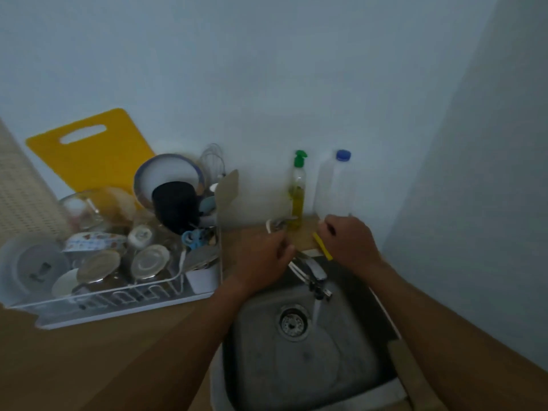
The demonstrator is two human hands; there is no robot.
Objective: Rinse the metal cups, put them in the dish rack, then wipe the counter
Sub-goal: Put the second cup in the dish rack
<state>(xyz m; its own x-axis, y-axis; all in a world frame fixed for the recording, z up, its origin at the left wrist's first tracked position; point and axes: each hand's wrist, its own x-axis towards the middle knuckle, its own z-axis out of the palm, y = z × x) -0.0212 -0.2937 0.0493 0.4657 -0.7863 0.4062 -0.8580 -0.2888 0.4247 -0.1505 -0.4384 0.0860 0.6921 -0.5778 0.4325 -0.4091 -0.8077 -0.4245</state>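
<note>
Two metal cups [149, 261] [99, 266] lie upturned in the white dish rack [124, 307] at the left. My left hand [264, 259] is behind the sink at the tap's base, fingers curled. A small metal and white object [278, 225] pokes out above its fingers; it seems to be held. My right hand [350, 241] is on the counter strip [305, 235] behind the sink, closed on a thin yellow sponge or cloth [323, 247]. Water runs from the tap [315, 271] into the steel sink [267, 366].
The rack is crowded with plates, bowls, a glass bowl, a black mug and utensils. A yellow cutting board [89, 152] leans on the wall behind it. A green-capped soap bottle [298, 197] and a clear blue-capped bottle [335, 188] stand by the wall. Wooden counter [103, 366] lies at the front left.
</note>
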